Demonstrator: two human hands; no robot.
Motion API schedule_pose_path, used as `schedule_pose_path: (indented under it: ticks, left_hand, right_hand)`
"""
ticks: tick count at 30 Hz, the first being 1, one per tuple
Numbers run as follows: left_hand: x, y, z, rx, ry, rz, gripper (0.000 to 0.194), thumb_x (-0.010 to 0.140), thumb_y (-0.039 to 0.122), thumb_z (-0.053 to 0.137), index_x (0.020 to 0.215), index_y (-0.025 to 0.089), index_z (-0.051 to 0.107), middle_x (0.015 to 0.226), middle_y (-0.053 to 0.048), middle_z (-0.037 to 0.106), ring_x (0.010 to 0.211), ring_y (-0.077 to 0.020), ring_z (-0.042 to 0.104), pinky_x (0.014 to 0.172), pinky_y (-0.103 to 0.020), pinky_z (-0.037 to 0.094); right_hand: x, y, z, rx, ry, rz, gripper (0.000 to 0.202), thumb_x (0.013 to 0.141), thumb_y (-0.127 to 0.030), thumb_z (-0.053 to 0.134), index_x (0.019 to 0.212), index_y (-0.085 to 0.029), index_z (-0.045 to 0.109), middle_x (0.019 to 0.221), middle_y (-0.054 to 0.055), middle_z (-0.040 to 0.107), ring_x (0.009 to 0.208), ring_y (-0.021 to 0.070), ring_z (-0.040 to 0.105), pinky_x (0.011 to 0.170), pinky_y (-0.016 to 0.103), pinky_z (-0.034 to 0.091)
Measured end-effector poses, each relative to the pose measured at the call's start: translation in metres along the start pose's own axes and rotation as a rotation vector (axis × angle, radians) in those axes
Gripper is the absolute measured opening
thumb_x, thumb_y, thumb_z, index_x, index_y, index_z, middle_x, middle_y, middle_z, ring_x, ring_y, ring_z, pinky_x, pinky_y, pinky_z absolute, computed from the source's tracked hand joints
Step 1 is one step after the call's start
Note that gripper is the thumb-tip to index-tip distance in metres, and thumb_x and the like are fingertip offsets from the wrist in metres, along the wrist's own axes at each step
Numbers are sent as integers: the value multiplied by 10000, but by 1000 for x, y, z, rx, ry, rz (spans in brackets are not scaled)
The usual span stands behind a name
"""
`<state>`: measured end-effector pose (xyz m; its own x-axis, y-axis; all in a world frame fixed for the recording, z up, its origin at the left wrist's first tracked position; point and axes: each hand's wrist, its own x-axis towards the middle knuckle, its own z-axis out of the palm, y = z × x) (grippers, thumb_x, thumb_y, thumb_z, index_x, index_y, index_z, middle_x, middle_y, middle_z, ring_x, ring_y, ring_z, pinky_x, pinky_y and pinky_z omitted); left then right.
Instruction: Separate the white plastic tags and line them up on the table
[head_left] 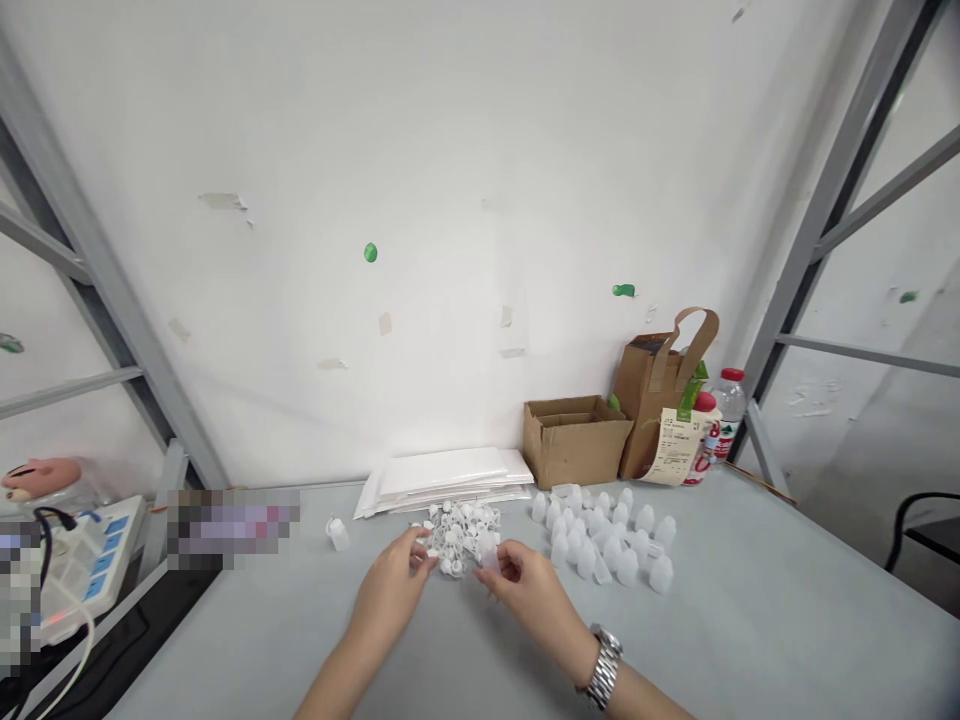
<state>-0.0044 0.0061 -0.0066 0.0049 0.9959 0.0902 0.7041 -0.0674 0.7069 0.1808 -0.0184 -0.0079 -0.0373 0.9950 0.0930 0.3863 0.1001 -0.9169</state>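
My right hand pinches a small translucent white plastic shell between thumb and fingers, at the right edge of a pile. My left hand is at the pile's left edge, thumb and forefinger closed around a small white piece that is mostly hidden. Between the hands lies the pile of small white parts with thin loops. To the right stand and lie several similar translucent shells. A single shell with a white loop on top sits apart on the left.
Flat white packets lie behind the pile. An open cardboard box, a brown paper bag and red-capped bottles stand at the back right. A white power strip with cables sits left on the grey table.
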Motion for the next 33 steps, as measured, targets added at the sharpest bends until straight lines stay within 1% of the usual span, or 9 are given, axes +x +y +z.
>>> schedule_pose_path:
  ticks: [2, 5, 9, 12, 14, 16, 20, 25, 33]
  left_hand:
    - [1, 3, -4, -112, 41, 12, 308, 714, 320, 525, 983, 202, 615, 862, -57, 649, 748, -209, 587, 731, -315, 414]
    - [1, 11, -8, -329, 43, -36, 261, 668, 371, 589, 845, 197, 673, 904, -69, 669, 771, -221, 590, 733, -320, 427]
    - [-4, 20, -5, -849, -130, -202, 291, 643, 355, 663, 868, 170, 655, 919, -79, 694, 837, -221, 619, 726, -299, 443]
    - [-6, 21, 1, -1175, -234, -355, 241, 657, 247, 684, 877, 158, 647, 958, -88, 688, 879, -184, 624, 778, -266, 441]
    - [-7, 20, 4, -1272, -284, -447, 234, 689, 195, 657, 919, 155, 645, 957, -88, 685, 870, -162, 628, 754, -240, 448]
    - [-6, 20, 5, -1316, -304, -537, 218, 743, 198, 612, 956, 158, 633, 959, -80, 681, 835, -142, 633, 702, -221, 456]
    - [-4, 18, 6, -1418, -242, -682, 145, 789, 204, 583, 931, 186, 605, 959, -42, 675, 755, -111, 642, 659, -212, 467]
    - [-3, 14, 7, -1458, -277, -686, 142, 781, 180, 601, 923, 176, 607, 1029, -40, 665, 816, -118, 643, 677, -212, 480]
    - [-10, 20, 13, -1404, -389, -419, 145, 727, 151, 650, 872, 144, 645, 1000, -92, 675, 936, -201, 622, 806, -291, 484]
  right_hand:
    - [1, 2, 1, 43, -54, -5, 192, 724, -334, 584, 632, -173, 537, 543, -40, 519, 554, 119, 479, 536, 223, 355]
    - [2, 5, 2, 141, -139, -53, 279, 786, -417, 501, 659, -172, 534, 576, -30, 519, 561, 119, 487, 544, 224, 377]
    - [2, 7, 5, 232, -212, -89, 345, 798, -482, 473, 645, -174, 507, 584, -35, 492, 546, 107, 470, 549, 222, 381]
    - [0, 8, 9, 279, -251, -58, 351, 774, -497, 503, 647, -169, 512, 580, -33, 498, 528, 103, 472, 546, 223, 381]
    - [-1, 8, 12, 307, -259, -32, 354, 759, -505, 519, 658, -166, 517, 580, -29, 509, 512, 100, 474, 539, 224, 383]
    - [-1, 7, 14, 323, -250, -1, 357, 747, -511, 528, 669, -163, 517, 580, -26, 520, 500, 99, 476, 529, 225, 385]
    - [-1, 4, 13, 311, -217, 30, 363, 735, -514, 535, 652, -161, 513, 555, -23, 521, 491, 101, 474, 517, 225, 384]
    - [-2, 5, 13, 293, -237, 36, 338, 740, -479, 550, 651, -153, 531, 538, -25, 523, 489, 96, 464, 509, 217, 373]
    - [-7, 6, 18, 240, -226, 3, 229, 752, -350, 565, 783, -130, 620, 564, -17, 556, 524, 109, 480, 519, 218, 368]
